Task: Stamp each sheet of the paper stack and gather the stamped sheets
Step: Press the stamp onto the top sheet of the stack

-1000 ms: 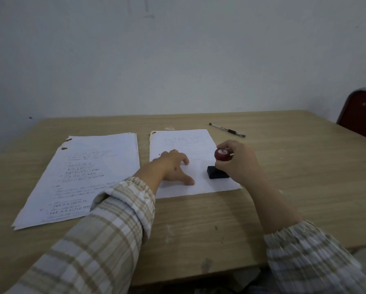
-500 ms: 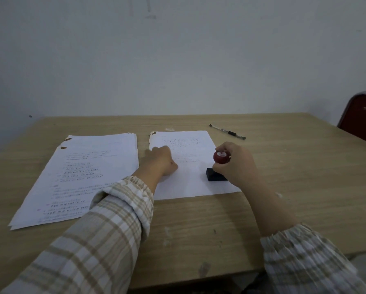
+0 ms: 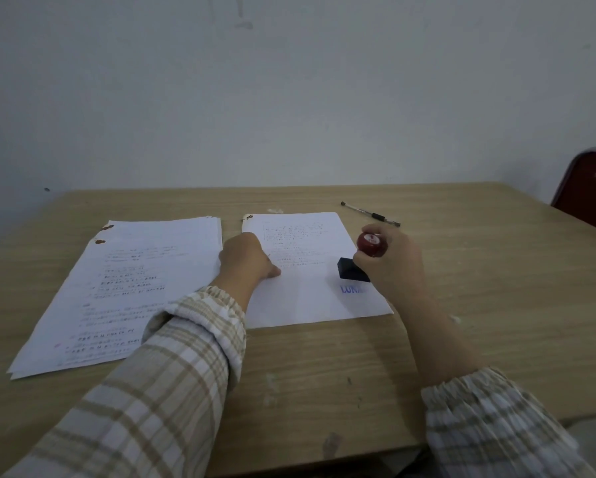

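A single white sheet (image 3: pixel 307 301) lies in the middle of the wooden table (image 3: pixel 324 374). A blue stamped word (image 3: pixel 351 289) shows near its lower right corner. My right hand (image 3: pixel 391 267) grips the stamp (image 3: pixel 358 260), which has a red knob and a black base, lifted just above and behind the mark. My left hand (image 3: pixel 246 258) rests on the sheet's left edge, fingers curled, thumb on the paper. A stack of printed sheets (image 3: pixel 127 288) lies to the left, touching my left hand.
A pen (image 3: pixel 371 213) lies on the table behind the sheet, to the right. A dark red chair back (image 3: pixel 588 191) stands past the table's right edge. A plain wall rises behind the table.
The stamp has lifted off the sheet and tilted back, uncovering a blue mark. My left hand slid from the sheet's middle to its left edge and curled.
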